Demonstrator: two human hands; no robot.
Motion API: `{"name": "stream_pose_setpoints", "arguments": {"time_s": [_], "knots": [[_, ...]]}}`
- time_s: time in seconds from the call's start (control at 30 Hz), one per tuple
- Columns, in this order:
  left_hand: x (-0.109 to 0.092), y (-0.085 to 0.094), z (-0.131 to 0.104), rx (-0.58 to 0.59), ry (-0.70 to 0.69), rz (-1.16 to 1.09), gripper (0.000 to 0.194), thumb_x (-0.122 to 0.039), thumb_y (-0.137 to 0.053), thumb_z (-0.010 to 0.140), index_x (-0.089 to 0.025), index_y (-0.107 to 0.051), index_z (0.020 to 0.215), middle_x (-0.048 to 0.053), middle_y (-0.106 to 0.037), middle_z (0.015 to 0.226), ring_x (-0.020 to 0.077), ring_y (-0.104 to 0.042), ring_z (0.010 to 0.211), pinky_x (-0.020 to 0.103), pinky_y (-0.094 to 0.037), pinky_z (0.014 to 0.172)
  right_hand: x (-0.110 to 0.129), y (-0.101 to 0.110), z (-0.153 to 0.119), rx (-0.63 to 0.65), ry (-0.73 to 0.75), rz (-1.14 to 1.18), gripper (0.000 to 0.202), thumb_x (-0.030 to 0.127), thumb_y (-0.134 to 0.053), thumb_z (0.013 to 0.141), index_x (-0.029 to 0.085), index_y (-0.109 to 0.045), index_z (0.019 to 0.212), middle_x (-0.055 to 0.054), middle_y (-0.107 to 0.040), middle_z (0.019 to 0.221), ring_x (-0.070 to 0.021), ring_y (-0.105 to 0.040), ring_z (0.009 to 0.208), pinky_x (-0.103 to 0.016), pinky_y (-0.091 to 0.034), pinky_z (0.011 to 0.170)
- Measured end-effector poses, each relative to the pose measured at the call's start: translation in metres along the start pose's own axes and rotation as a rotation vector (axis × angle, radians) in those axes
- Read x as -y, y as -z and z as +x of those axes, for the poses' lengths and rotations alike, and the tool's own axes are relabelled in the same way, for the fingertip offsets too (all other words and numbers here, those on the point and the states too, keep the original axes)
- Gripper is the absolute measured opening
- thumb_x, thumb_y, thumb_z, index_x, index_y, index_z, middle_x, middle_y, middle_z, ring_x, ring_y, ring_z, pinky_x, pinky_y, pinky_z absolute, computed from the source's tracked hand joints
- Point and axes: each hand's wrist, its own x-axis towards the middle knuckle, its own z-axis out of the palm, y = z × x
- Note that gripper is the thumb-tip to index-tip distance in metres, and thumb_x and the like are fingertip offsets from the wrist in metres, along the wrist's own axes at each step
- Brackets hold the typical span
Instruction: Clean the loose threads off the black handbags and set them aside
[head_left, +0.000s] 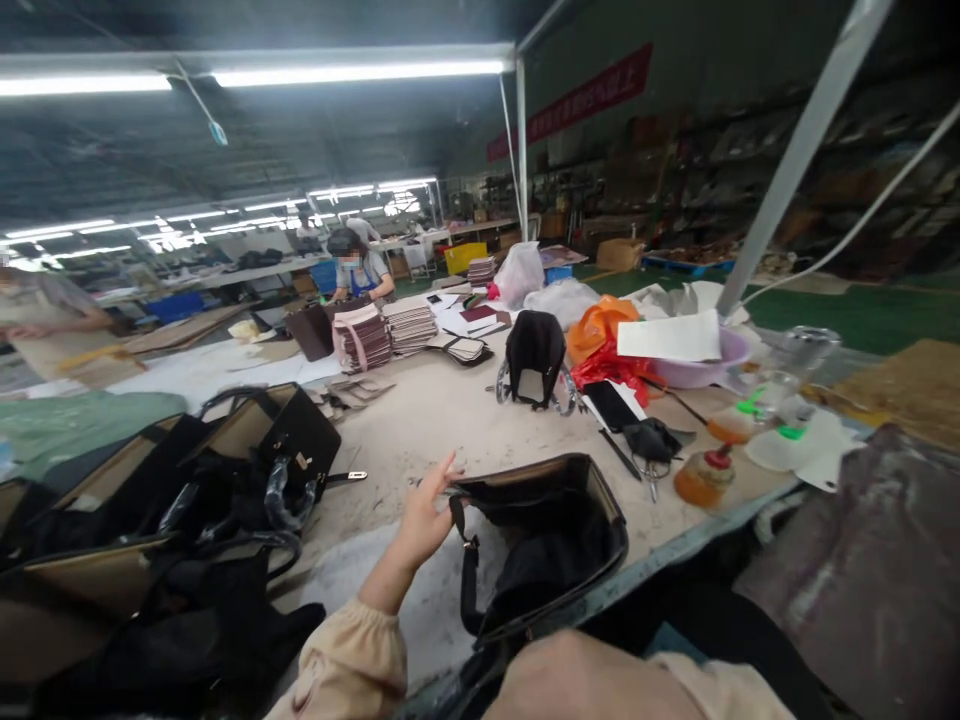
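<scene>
An open black bag (pixel 611 500) with a light tan lining edge lies at the front edge of the table, its mouth facing me. My left hand (pixel 426 515) is at the bag's left rim, beside a black strap with a buckle. Its visible fingers are stretched out, and they hold nothing that I can see. Close to the camera at the bottom is my right hand (pixel 570 675), blurred and in front of the bag's lower side. The fingers of that hand are hidden. Farther back stands a smaller black bag (pixel 535 345) with plastic-wrapped handles.
Several black bags (pixel 300 430) crowd the left. Stacked pieces (pixel 364 338) lie farther back. At the right are a phone (pixel 611 405), keys, a jar of amber liquid (pixel 703 478), a purple basin (pixel 705 370) and orange and red plastic bags. A person (pixel 360 272) works across the table, another at far left.
</scene>
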Motion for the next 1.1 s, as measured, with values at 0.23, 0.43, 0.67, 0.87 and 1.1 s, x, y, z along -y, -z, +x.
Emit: {"name": "stream_pose_setpoints", "arguments": {"time_s": [0.23,0.43,0.67,0.87,1.1], "knots": [[-0.003,-0.010,0.015,0.050,-0.148,0.266,0.029,-0.029,-0.066,0.075,-0.023,-0.067,0.103,0.006,-0.069,0.100,0.0238,-0.059,0.097,0.038,-0.038,0.094,-0.041,0.060,0.012,-0.117,-0.180,-0.371,0.033,0.022,-0.053,0.087,0.024,-0.057,0.119,-0.008,-0.064,0.110,-0.0212,-0.059,0.102,-0.036,-0.050,0.087],[-0.017,-0.020,-0.001,0.084,-0.132,0.295,0.018,-0.025,-0.056,0.082,-0.022,-0.068,0.095,0.004,-0.070,0.089,0.0209,-0.060,0.089,0.034,-0.040,0.085,-0.054,0.050,0.039,-0.019,-0.254,-0.589,0.020,0.023,-0.058,0.084,0.021,-0.059,0.103,-0.006,-0.064,0.098,-0.0214,-0.059,0.095,-0.036,-0.049,0.082],[-0.029,-0.025,-0.022,0.087,-0.066,0.289,0.017,-0.027,-0.058,0.082,-0.022,-0.068,0.095,0.003,-0.071,0.089,0.0203,-0.060,0.087,0.032,-0.040,0.080,-0.057,0.042,0.044,0.064,-0.362,-0.674,0.005,0.025,-0.058,0.085,0.021,-0.057,0.085,-0.002,-0.063,0.083,-0.0180,-0.059,0.079,-0.029,-0.042,0.067],[-0.029,-0.028,-0.018,0.081,-0.015,0.275,0.018,-0.027,-0.059,0.081,-0.023,-0.069,0.095,0.003,-0.071,0.091,0.0205,-0.061,0.088,0.031,-0.042,0.079,-0.060,0.041,0.045,0.062,-0.421,-0.767,0.010,0.030,-0.058,0.085,0.021,-0.058,0.084,-0.002,-0.063,0.079,-0.0171,-0.059,0.071,-0.029,-0.036,0.059],[-0.033,-0.003,-0.012,0.205,-0.076,-0.026,0.032,-0.015,-0.052,0.079,-0.019,-0.065,0.107,0.004,-0.067,0.107,0.0190,-0.060,0.101,0.031,-0.043,0.093,-0.067,0.047,0.047,0.106,-0.469,-0.850,0.022,0.033,-0.049,0.090,0.022,-0.061,0.075,-0.002,-0.065,0.076,-0.0174,-0.060,0.072,-0.029,-0.032,0.059]]}}
